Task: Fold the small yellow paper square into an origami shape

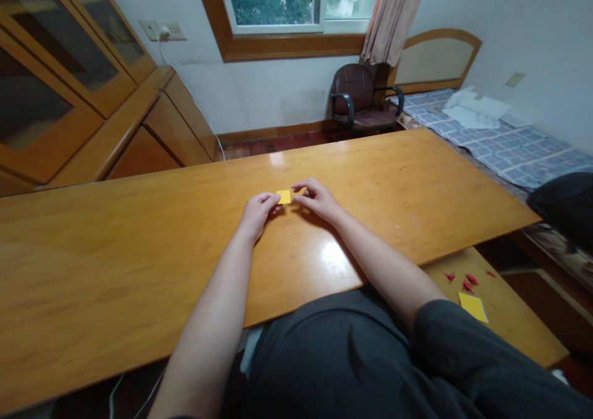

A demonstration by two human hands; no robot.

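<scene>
Over the middle of the wooden table, my left hand pinches a small yellow square of paper by its left edge, thumb on top. The paper looks flat, with its far side facing my right hand. That hand hovers just right of the paper, its thumb and fingers curved and apart, with nothing between them. A narrow gap shows between those fingertips and the paper's right edge.
On a lower wooden surface at the right lie several small red folded paper pieces and a yellow paper stack. Beyond the table stand a brown armchair and a bed. A black bag sits at the right edge.
</scene>
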